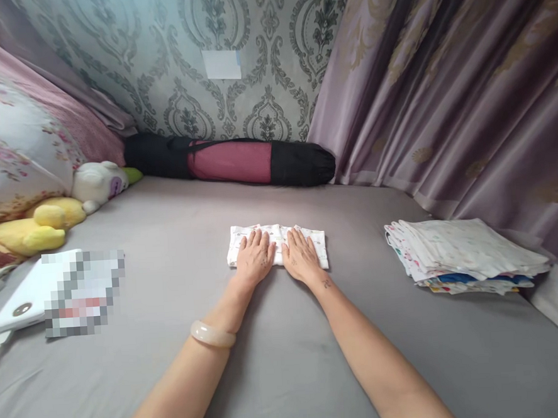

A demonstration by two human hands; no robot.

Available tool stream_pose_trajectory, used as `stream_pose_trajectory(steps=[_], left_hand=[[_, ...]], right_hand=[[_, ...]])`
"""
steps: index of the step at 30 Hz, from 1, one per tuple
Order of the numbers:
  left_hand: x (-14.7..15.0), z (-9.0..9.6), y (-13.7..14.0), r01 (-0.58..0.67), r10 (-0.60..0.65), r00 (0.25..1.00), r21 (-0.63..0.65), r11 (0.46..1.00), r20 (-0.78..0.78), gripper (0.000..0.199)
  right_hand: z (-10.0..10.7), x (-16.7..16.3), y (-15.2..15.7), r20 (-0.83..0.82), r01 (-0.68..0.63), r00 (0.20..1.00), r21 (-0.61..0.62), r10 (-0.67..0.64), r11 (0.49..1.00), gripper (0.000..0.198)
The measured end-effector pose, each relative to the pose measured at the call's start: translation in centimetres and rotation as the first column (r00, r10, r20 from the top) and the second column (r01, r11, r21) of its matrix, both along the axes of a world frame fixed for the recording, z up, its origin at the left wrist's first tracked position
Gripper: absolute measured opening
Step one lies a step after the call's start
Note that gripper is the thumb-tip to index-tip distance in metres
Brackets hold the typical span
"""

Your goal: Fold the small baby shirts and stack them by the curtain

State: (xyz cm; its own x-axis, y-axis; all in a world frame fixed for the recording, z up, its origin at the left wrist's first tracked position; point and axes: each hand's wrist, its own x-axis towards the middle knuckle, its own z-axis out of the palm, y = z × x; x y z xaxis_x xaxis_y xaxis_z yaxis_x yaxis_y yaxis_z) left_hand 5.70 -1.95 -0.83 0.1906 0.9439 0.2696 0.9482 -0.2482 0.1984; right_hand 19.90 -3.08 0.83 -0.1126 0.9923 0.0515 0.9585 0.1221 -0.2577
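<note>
A small white printed cloth (pixel 322 247), folded into a flat rectangle, lies on the grey bedsheet (pixel 287 334) in the middle of the view. My left hand (pixel 256 257) rests flat on its left half, palm down, fingers stretched forward. On the right half my right hand (pixel 303 255) lies flat too, its fingers extended. The palms cover the cloth's middle and near edge in part. Neither hand grasps anything. A pale bangle (pixel 213 334) circles my left wrist.
At right sits a stack of folded cloths (pixel 466 254). A long black and red bag (pixel 231 161) lies along the wall. Plush toys (pixel 48 220) and a floral pillow (pixel 14 137) are at left, near a white device (pixel 38 290) with a cable. Purple curtains (pixel 422 80) hang at right.
</note>
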Motion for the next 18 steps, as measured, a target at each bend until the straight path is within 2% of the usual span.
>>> stream_pose_trajectory(steps=[3, 9, 13, 18], left_hand=[[-0.5, 0.6, -0.2, -0.009, 0.007, 0.999, 0.04, 0.999, 0.044, 0.042], [-2.1, 0.3, -0.1, -0.198, 0.185, 0.977, 0.125, 0.972, 0.104, 0.033], [-2.4, -0.1, -0.1, -0.242, 0.232, 0.967, 0.093, 0.966, 0.105, 0.029], [-2.2, 0.4, -0.1, -0.257, 0.248, 0.956, 0.037, 0.966, 0.156, 0.028]], right_hand=[[0.7, -0.8, 0.2, -0.003, 0.001, 1.0, -0.023, -0.002, 1.0, 0.057], [1.2, -3.9, 1.0, -0.033, -0.051, 0.998, -0.004, 0.051, 0.999, 0.057], [0.8, -4.9, 1.4, -0.027, -0.036, 0.999, -0.009, 0.036, 0.999, 0.057], [0.2, -5.0, 1.4, -0.029, -0.03, 0.999, 0.005, 0.03, 1.0, 0.057]])
